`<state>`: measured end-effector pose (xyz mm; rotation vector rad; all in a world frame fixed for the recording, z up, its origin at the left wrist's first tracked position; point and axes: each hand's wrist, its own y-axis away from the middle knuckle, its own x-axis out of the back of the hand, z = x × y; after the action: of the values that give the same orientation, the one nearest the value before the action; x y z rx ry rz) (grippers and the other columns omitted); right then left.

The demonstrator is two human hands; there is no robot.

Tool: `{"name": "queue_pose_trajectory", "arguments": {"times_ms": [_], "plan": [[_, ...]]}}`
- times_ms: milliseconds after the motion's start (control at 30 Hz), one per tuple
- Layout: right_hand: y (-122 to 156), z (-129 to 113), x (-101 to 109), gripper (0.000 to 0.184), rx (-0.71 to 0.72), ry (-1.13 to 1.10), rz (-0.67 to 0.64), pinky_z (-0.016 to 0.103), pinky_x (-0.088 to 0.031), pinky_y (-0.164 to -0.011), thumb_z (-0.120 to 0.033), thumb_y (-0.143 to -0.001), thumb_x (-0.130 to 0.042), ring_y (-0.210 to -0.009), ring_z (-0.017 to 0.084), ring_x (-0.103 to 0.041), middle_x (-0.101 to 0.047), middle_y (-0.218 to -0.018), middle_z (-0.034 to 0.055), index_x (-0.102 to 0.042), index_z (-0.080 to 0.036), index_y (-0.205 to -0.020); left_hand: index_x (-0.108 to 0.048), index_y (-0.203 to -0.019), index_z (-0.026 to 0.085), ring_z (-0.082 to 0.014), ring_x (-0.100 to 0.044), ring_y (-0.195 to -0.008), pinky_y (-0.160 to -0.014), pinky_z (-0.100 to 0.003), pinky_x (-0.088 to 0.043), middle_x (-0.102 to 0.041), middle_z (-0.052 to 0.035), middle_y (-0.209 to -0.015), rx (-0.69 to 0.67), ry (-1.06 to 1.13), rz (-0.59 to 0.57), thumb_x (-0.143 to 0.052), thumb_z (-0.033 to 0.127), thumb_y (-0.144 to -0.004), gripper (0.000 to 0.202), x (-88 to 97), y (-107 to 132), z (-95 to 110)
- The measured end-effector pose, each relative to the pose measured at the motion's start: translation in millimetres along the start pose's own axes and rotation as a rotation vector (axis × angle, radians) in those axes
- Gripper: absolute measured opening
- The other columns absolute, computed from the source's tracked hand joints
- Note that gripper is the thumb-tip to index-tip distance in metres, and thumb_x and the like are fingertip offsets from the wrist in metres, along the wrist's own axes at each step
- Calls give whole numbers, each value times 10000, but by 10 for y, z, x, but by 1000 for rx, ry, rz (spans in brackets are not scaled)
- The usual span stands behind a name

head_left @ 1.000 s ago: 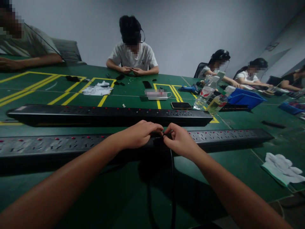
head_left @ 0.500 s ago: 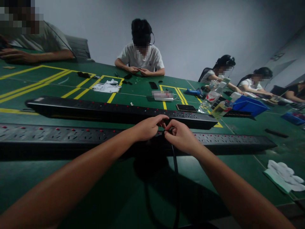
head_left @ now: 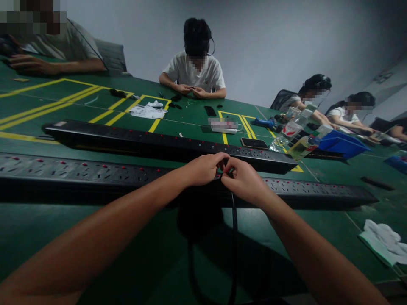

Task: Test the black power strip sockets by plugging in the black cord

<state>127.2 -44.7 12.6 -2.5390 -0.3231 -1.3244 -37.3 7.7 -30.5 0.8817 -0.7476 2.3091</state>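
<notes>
My left hand (head_left: 203,169) and my right hand (head_left: 244,182) meet fingertip to fingertip over the near black power strip (head_left: 95,173). Both are closed in a pinch on the top end of a black cable (head_left: 233,237) that hangs down toward me across the green table (head_left: 133,241). What sits at the cable's tip is hidden by my fingers. A second long black power strip (head_left: 152,142) lies just behind the first.
A phone (head_left: 253,142), a white power strip (head_left: 224,125), plastic bottles (head_left: 291,129) and a blue bin (head_left: 341,144) lie beyond. White gloves (head_left: 383,239) rest at the right. White cloths (head_left: 148,111) lie on yellow lines. Several other people sit around the table.
The view has shifted right and tilted. My hands have stayed together over the near strip, with the fingers working slightly on the cable end.
</notes>
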Motion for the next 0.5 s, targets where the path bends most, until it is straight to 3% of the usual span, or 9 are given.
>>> {"name": "queue_pose_trajectory", "arguments": {"times_ms": [500], "plan": [[82,57,-142,57,11,103,36,252,-258,-515,-231,-755,-564,-557,133,-477,-579,-654,-4,-511,-212,-768,-495,-1264,195,-200,-607,-1049,-916,-349,-455,-661,-65,-1157,30,-48,-16,-431,91,-781,498,-29,0,8]]}}
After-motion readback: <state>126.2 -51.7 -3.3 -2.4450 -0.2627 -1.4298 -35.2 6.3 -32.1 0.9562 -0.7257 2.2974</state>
